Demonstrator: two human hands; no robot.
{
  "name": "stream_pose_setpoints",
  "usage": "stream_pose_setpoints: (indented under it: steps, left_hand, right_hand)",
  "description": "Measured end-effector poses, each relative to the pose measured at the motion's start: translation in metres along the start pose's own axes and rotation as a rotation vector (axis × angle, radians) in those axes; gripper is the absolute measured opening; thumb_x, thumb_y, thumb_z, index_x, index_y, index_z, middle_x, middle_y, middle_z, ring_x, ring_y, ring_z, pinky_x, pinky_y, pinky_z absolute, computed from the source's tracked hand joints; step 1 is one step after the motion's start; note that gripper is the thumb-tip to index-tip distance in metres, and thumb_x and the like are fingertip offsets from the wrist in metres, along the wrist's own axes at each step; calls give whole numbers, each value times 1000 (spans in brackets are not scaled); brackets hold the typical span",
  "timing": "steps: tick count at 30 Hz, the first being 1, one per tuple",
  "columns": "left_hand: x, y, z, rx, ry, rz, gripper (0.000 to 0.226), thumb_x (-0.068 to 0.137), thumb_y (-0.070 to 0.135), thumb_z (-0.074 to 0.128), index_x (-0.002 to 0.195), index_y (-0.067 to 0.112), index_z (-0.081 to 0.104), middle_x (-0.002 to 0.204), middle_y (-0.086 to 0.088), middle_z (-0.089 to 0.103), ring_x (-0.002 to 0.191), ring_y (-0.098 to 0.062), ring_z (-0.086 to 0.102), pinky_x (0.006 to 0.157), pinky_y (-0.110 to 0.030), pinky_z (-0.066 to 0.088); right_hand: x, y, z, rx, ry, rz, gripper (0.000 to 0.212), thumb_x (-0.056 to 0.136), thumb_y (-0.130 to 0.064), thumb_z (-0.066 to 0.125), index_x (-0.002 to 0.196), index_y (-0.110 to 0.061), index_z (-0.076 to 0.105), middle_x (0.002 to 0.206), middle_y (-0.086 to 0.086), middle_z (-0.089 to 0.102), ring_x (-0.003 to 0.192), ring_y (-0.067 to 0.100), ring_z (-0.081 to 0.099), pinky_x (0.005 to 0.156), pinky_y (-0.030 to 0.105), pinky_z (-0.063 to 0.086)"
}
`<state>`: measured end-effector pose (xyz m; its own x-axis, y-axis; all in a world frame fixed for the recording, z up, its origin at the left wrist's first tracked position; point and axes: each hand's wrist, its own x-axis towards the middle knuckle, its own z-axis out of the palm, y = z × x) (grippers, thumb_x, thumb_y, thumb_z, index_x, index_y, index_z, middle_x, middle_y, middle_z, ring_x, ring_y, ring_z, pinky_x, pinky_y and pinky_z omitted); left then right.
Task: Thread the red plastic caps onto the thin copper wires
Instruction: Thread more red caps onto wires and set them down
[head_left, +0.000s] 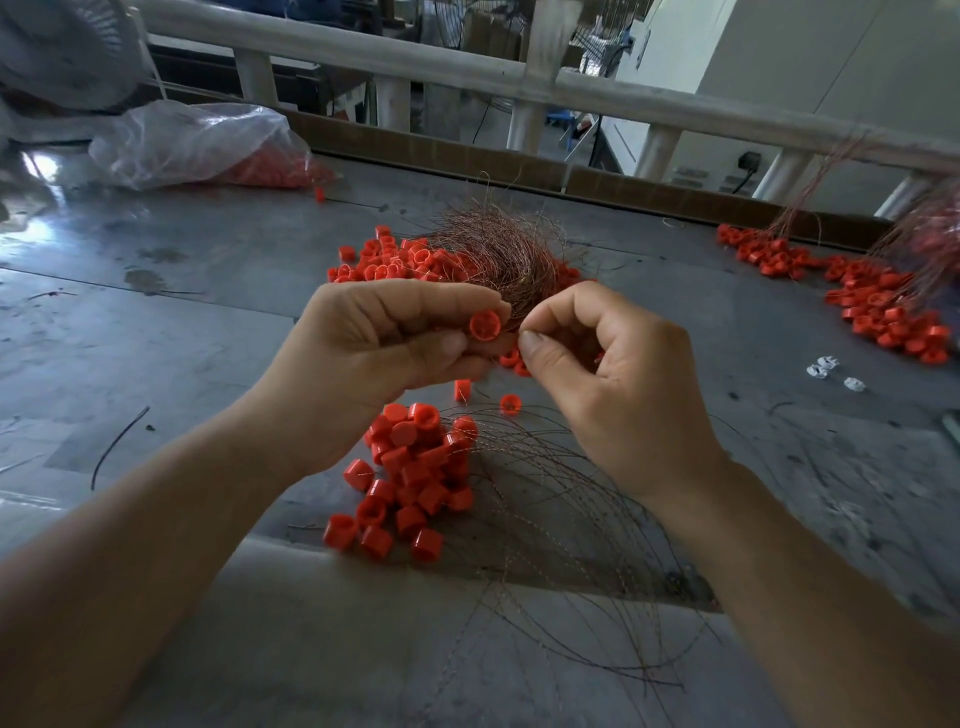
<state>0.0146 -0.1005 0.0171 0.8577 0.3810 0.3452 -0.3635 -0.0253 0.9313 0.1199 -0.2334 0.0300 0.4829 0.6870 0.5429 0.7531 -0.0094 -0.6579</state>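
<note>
Your left hand (384, 343) grips red cap (485, 325) | right hand (618, 379) pinches a copper wire (514, 319) tip | risk — push off-centre and the wire buckles, missing the cap's hole.

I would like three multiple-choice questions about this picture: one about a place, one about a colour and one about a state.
1. Where does the clear plastic bag lie?
A. on a chair
B. at the far left of the table
C. on the floor

2. What colour are the small loose pieces on the right of the table?
A. blue
B. green
C. white

3. How is the red cap at the left hand?
A. pinched, open end toward the camera
B. lying flat on the table
C. inside the bag

Answers:
1 B: it rests on the grey tabletop, far left.
2 C: they look white against the grey.
3 A: the fingers grip it and its hollow shows, while the right hand pinches at the copper wires.
</note>
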Motion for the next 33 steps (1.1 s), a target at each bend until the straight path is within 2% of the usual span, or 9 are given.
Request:
stream_pose_setpoints:
  steps: [5,8,11,19,30,33]
  left_hand:
    - [0,0,1,18,-17,5,32,71,4,64,99,19,67,95,0,73,91,-18,69,74,-20,54]
    - [0,0,0,3,-1,9,33,69,4,60,98,18,67,94,0,73,91,-18,69,73,-20,54]
    - [0,1,-1,0,-2,19,30,69,9,64,97,17,67,94,1,73,89,-16,69,71,-20,54]
    - [-1,1,-1,-31,-14,5,32,71,2,53,97,15,67,95,0,73,90,-17,69,70,-19,54]
    - [1,0,-3,-29,-8,-5,25,76,1,60,96,15,67,93,0,73,90,-19,69,68,-19,54]
    - [0,1,-3,-46,4,-6,26,68,7,65,93,12,69,89,-3,74,85,-19,70,66,-19,54]
  right_hand:
    - [0,-1,1,0,7,3,9,81,-12,59,73,-16,60,64,-8,57,59,9,52,52,12,39]
    - [-1,-2,2,9,1,-2,12,82,-8,62,73,-16,61,64,-11,56,58,5,51,53,10,38]
    - [-1,-3,5,2,6,-12,9,81,-10,65,73,-13,63,62,-12,56,57,3,52,51,8,37]
    - [-1,-2,3,-14,27,-12,14,80,-9,64,67,-16,61,55,-15,51,53,1,50,49,7,35]
    - [0,-1,0,18,17,1,15,80,-10,63,67,-18,61,55,-9,56,53,2,51,48,8,37]
    - [0,-1,-1,41,12,4,14,80,-8,63,67,-15,62,54,-6,56,50,1,51,48,7,35]
